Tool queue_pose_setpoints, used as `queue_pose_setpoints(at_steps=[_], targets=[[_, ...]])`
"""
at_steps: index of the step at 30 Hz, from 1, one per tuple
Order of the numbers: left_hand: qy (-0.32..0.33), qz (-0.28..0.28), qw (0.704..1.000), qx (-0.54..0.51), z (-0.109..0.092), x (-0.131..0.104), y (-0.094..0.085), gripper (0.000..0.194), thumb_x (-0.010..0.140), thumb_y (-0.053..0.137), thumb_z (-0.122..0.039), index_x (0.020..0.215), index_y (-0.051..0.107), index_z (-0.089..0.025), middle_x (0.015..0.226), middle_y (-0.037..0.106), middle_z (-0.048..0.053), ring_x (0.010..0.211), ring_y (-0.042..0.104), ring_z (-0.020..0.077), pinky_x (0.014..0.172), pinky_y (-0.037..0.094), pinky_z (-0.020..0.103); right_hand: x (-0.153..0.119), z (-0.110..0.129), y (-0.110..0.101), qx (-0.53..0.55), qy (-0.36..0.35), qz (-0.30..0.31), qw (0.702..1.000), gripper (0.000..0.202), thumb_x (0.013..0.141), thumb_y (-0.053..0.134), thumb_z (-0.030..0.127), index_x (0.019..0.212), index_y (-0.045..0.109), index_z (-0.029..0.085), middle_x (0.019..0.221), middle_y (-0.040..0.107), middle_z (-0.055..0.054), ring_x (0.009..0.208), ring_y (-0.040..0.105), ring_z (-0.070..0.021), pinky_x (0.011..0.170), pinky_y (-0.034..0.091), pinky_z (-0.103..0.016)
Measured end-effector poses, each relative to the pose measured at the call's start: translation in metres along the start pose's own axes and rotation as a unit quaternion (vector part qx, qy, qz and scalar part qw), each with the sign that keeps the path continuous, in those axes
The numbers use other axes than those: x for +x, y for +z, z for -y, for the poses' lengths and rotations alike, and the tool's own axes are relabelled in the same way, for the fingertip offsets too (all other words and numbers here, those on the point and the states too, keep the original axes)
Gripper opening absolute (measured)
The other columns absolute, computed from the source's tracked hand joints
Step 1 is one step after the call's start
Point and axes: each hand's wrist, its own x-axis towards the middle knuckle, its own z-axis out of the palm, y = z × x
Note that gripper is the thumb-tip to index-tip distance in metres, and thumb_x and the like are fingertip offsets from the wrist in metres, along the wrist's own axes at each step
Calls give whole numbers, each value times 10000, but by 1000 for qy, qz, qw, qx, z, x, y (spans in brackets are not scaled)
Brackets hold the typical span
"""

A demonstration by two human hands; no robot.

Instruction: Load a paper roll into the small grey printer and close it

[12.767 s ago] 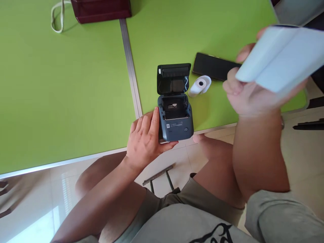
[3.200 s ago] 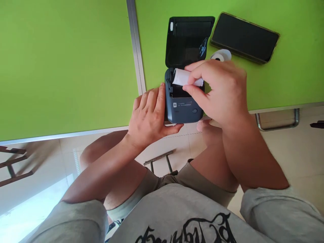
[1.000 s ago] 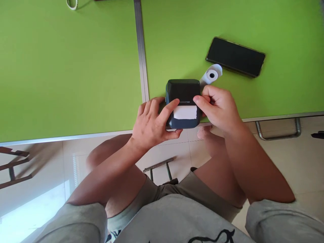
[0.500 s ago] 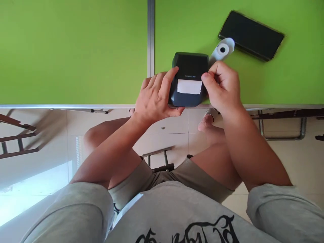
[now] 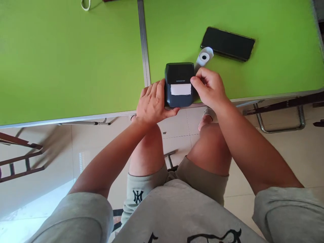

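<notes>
A small dark label printer [image 5: 180, 72] stands at the front edge of the green table, with a white paper strip [image 5: 180, 89] showing from its slot. My left hand [image 5: 153, 103] holds the printer's left side, thumb along its front. My right hand [image 5: 210, 87] is at the printer's right side, its thumb and index finger pinched together near the upper right corner; anything between them is too small to make out. Just beyond that hand lies a white paper roll [image 5: 204, 57] with a dark core.
A black phone [image 5: 229, 44] lies on the green table [image 5: 76, 60], behind the roll. A metal seam [image 5: 143, 40] crosses the tabletop. A pale cord loop [image 5: 86, 4] is at the far left edge. Chair or stool frames [image 5: 22, 173] show below the table.
The view has shifted and tilted, bringing in the cord and the table's right edge. My left index finger has moved from the printer's top to its side. The right hand keeps its pinch.
</notes>
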Motion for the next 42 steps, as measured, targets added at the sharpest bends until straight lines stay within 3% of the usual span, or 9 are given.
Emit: queue_pose_setpoints(at_steps=[7,13,15,22,28,35,38,42], targets=[[-12,1,1000,-28,1,1,3,1245,690,391,-1062,1498,466,-119,1366,631,275,1278,601,459,1072,429,538,1,2,2,-46,-2,-26,999,568,906,675,673,622,427,248,554,338,51,557,314,-119,578,295,-316],[-32,21,997,-74,2,7,-2,1238,656,378,-1082,1503,480,-185,1384,620,245,1301,582,446,1108,401,545,5,7,3,-95,36,-14,995,505,920,757,267,611,359,240,560,297,71,580,262,-94,594,267,-317],[-32,30,997,-69,1,7,-3,1272,641,379,-1088,1516,471,-169,1408,604,256,1309,577,449,1111,403,545,5,9,3,-95,41,-25,994,497,910,731,210,601,343,248,558,281,67,575,256,-104,590,259,-325],[-11,18,998,-56,4,-1,-10,1197,733,407,-1030,1541,484,-151,1442,575,245,1271,628,393,1061,479,481,-4,16,4,-64,24,-23,997,507,927,662,538,623,373,252,543,311,48,538,292,-129,540,245,-329],[10,10,997,-75,10,3,-17,1111,727,530,-996,1454,590,-159,1398,596,220,1193,659,362,980,542,494,-8,22,0,-22,33,15,999,492,908,655,555,654,368,246,555,325,57,527,279,-105,507,215,-296],[12,12,998,-62,5,-1,-18,1098,803,478,-960,1492,548,-109,1431,610,243,1281,636,372,1013,523,480,-5,19,-3,17,66,40,997,563,788,804,587,684,368,246,574,356,76,508,299,-75,464,235,-265],[4,9,998,-61,3,-2,-19,1101,815,427,-968,1510,515,-117,1474,599,243,1319,618,369,1053,493,479,-5,20,-3,43,85,16,995,537,773,846,552,754,396,260,567,390,94,469,334,-74,437,269,-261],[-4,9,996,-90,2,-1,-23,1106,849,202,-976,1431,547,-101,1439,626,239,1276,639,356,991,493,469,2,34,-1,59,35,-43,997,471,831,832,516,819,427,275,565,456,85,448,453,-104,417,318,-276]])
